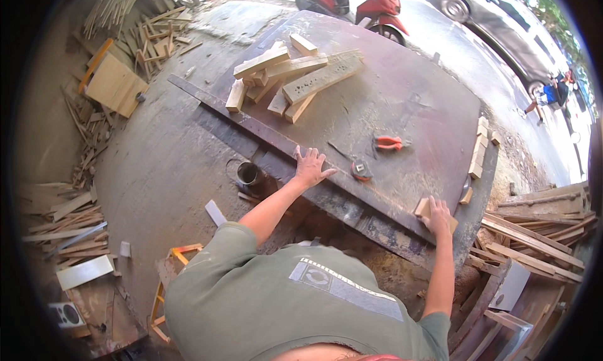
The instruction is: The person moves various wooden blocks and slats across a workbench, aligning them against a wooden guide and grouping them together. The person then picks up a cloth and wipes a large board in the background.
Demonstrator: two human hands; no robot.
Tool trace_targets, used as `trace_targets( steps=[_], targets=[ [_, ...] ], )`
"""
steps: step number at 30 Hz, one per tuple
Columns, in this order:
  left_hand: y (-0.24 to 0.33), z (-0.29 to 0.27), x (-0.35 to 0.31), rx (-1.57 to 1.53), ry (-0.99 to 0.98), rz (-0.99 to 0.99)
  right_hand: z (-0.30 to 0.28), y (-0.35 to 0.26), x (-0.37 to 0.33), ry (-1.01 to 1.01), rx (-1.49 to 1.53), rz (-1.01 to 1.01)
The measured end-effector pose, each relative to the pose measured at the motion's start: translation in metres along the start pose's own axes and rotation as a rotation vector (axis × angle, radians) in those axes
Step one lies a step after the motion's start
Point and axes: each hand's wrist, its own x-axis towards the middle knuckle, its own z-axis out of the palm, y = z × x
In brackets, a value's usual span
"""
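Fingers (313, 152) of the left hand (308, 169) spread wide on the edge of the dusty worktop (402, 85); beyond lies a pocked, squared plank (321, 78). Next come a rounded tape measure (361, 170) and red-handled pliers (389, 143). At the near right, the right hand (438, 218) grips a pale, squared wood block (422, 208). Handling this block seems the step in hand; shifting it calls for an even hold.

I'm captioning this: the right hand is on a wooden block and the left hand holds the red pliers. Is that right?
No: the head view shows the left hand resting at the table's near edge; the red pliers lie on the tabletop. The right hand is on a wooden block.
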Motion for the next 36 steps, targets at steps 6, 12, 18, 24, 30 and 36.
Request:
trace_targets(
  steps=[6, 12, 18, 24, 30, 36],
  targets=[
    [-0.04, -0.047, -0.04, -0.138, -0.106, -0.076, -0.019, -0.068, -0.137, 0.28, 0.106, 0.161],
    [-0.103, -0.087, 0.039, 0.259, 0.554, -0.17, 0.098, -0.105, -0.261, -0.124, 0.208, 0.58],
    [-0.151, -0.099, 0.089, 0.026, 0.133, -0.306, 0.258, -0.08, -0.393, -0.587, 0.119, 1.007],
    [-0.166, -0.107, -0.008, -1.541, -0.018, -0.453, 0.25, -0.062, -0.401, -0.505, 0.638, 0.816],
    [-0.179, -0.039, -0.243, -2.275, 0.028, -0.34, 0.261, -0.07, -0.28, -0.464, 0.665, 0.56],
    [-0.148, 0.042, -0.486, -2.412, 0.396, -0.82, 0.277, -0.04, -0.174, -0.544, 0.621, 0.294]
  ],
)
